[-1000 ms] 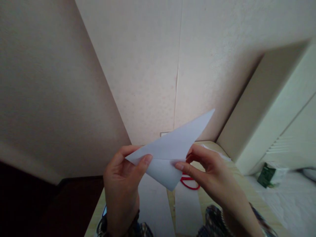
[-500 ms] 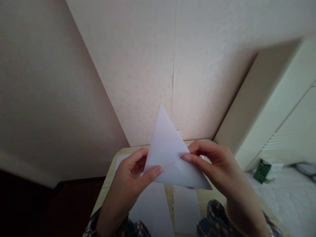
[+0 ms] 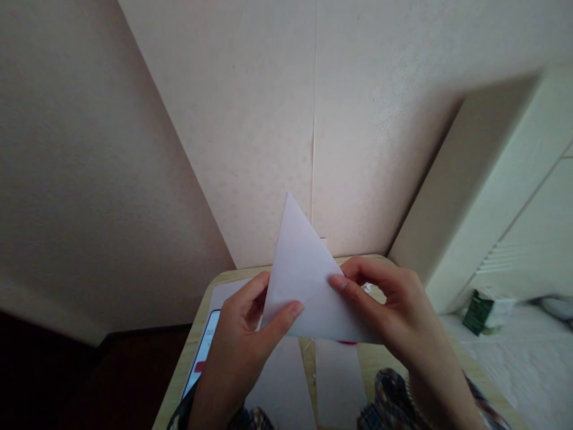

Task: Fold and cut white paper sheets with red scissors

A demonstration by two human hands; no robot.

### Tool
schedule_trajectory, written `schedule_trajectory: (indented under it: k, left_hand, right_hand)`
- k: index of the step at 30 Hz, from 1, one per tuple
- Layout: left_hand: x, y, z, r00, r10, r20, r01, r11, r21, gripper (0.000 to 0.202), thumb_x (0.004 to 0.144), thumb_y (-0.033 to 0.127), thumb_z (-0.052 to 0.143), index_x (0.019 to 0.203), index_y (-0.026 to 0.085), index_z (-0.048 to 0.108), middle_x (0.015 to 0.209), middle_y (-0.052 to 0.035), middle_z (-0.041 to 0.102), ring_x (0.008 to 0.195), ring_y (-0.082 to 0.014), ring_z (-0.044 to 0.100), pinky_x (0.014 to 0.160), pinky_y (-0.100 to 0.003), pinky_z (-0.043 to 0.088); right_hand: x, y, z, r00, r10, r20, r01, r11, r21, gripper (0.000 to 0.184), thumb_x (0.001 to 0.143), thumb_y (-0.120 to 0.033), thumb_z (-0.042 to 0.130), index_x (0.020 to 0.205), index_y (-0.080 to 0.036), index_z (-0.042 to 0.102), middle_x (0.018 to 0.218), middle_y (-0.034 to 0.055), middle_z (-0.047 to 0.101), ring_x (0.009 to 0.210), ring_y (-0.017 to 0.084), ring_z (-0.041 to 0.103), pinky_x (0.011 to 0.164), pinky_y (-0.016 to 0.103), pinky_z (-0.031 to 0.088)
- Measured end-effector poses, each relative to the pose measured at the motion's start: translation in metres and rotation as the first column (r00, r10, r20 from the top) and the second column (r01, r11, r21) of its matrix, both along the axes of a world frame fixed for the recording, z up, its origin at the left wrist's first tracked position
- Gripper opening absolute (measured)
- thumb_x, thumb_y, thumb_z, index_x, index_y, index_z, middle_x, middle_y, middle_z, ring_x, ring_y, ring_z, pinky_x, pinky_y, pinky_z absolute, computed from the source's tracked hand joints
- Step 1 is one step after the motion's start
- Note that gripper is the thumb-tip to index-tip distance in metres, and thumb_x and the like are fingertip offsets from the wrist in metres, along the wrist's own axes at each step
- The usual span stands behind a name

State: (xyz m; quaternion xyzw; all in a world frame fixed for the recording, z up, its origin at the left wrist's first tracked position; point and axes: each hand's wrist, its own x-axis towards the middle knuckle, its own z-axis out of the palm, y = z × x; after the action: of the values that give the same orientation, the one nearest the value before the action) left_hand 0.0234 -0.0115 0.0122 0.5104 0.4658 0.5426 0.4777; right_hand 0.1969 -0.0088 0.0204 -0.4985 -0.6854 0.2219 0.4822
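Observation:
Between both hands, raised over the table, is a white sheet of paper (image 3: 301, 257) folded into a triangle, one point upward. My left hand (image 3: 250, 334) pinches its lower left edge, thumb lying on the front face and fingers behind. At the right edge my right hand (image 3: 380, 298) grips it with the thumb in front and the fingers at the back. A faint crease runs between the two thumbs. Under the hands lie more white paper sheets (image 3: 284, 382), (image 3: 339, 382).
A phone (image 3: 203, 352) with a lit screen lies on the wooden table (image 3: 183, 364) at the left. The wall (image 3: 259, 149) rises behind the table. To the right are a white cabinet (image 3: 483, 197) and a green and white box (image 3: 478, 313) on a pale quilted surface.
My left thumb has slid slightly right along the paper. The paper has shifted a little, and the phone screen now shows beside my left hand.

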Motion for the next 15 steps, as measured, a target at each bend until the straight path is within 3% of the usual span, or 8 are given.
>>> schedule_trajectory:
  k: [7, 15]
  left_hand:
    - [-0.003, 0.003, -0.003, 0.998, -0.064, -0.014, 0.063, 0.997, -0.034, 0.022, 0.068, 0.026, 0.078, 0.088, 0.018, 0.073, 0.084, -0.0053, 0.076, 0.072, -0.0196, 0.068, 0.058, -0.024, 0.051]
    - [-0.001, 0.003, -0.010, 1.000, -0.024, 0.007, 0.025, 0.992, -0.122, 0.022, 0.070, 0.037, 0.077, 0.077, 0.017, 0.071, 0.068, -0.0035, 0.072, 0.055, -0.0162, 0.061, 0.050, -0.025, 0.048]
  right_hand:
    - [-0.001, -0.001, 0.002, 0.999, -0.019, 0.046, 0.018, 0.999, 0.033, 0.030, 0.090, -0.030, 0.057, 0.062, -0.019, 0.059, 0.058, -0.0016, 0.062, 0.056, 0.013, 0.056, 0.050, 0.022, 0.040]
    - [-0.008, 0.000, 0.000, 0.999, 0.045, 0.026, -0.045, 0.999, 0.028, 0.029, 0.088, -0.027, 0.061, 0.060, -0.019, 0.058, 0.056, -0.0028, 0.058, 0.054, 0.011, 0.054, 0.050, 0.020, 0.039]
